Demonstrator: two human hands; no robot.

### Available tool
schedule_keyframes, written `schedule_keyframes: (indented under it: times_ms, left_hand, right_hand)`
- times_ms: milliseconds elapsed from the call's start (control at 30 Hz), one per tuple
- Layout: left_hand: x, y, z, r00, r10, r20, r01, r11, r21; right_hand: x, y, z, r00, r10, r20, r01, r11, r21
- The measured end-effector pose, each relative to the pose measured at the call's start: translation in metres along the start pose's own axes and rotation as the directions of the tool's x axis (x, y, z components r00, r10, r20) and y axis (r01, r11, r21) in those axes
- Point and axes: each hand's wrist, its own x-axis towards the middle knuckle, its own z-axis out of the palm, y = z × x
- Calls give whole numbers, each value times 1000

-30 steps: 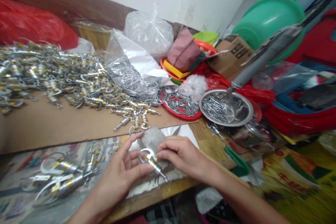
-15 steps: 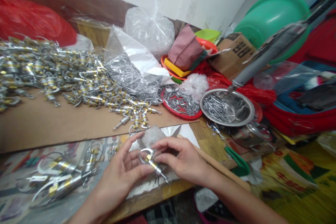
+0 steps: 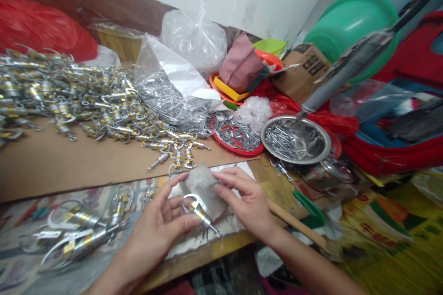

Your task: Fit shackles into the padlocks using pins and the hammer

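Observation:
My left hand (image 3: 166,221) grips a silver-and-brass metal fitting (image 3: 200,215) with a curved hook-shaped clasp at its upper end and a small eyelet at its lower end. The thumb lies along the fitting's side. A grey stone-like block (image 3: 204,189) sits just behind it on the bench. My right hand (image 3: 247,200) is at the block's right side, apart from the fitting, with its fingers bent close together; whatever they hold, if anything, is hidden. A wooden handle (image 3: 297,225) passes beneath my right wrist.
Finished-looking fittings (image 3: 69,87) are heaped on cardboard (image 3: 86,161) at the left, with larger ones (image 3: 79,235) nearer. Small metal pins fill a clear bag (image 3: 166,97), a red tray (image 3: 238,150) and a steel bowl (image 3: 321,150). A grey arm-like tool (image 3: 346,73) slants above the bowl.
My right hand has drawn back from the fitting, rightward and slightly up, to the side of the block. My left hand keeps the fitting in nearly the same place.

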Motion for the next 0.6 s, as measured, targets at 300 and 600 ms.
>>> schedule_keyframes:
  times_ms: [300, 600]
  left_hand:
    - [0, 1, 1, 999, 15, -30, -13, 999, 49]
    - [0, 2, 2, 999, 6, -51, -4, 999, 43]
  right_hand:
    - [-51, 55, -77, 913, 359, 191, -112, 674, -730]
    - [-43, -15, -64, 966, -226, 122, 257, 840, -478]
